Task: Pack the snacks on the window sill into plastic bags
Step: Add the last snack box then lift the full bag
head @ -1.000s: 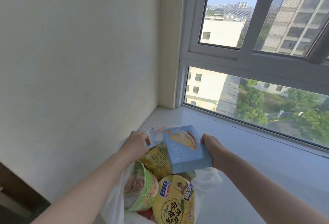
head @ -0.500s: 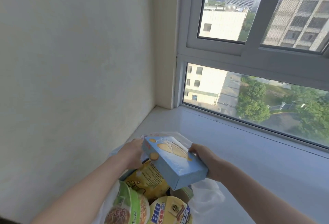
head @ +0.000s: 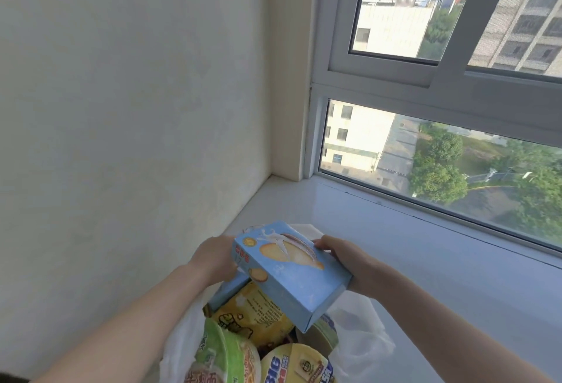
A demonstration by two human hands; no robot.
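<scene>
Head view: both hands meet over a plastic bag [head: 359,340].
Plastic bag: white and open-mouthed, it stands on the window sill [head: 425,261], close to the wall [head: 121,108].
Blue box [head: 292,273]: held tilted just above the bag's mouth, not yet inside, with its near corner dipping toward the bag.
Right hand [head: 343,258]: above the bag's right side, fingers [head: 322,244] curled over the box's right edge, gripping it.
Left hand [head: 216,258]: above the bag's left rim, against the box's left end. Its fingers are hidden, so their hold cannot be told.
Bag contents: yellow packet [head: 258,315], green cup [head: 225,355], yellow cup marked BIG [head: 295,364], second blue box [head: 226,291].
Window [head: 456,154]: beyond the bag, behind the sill.
</scene>
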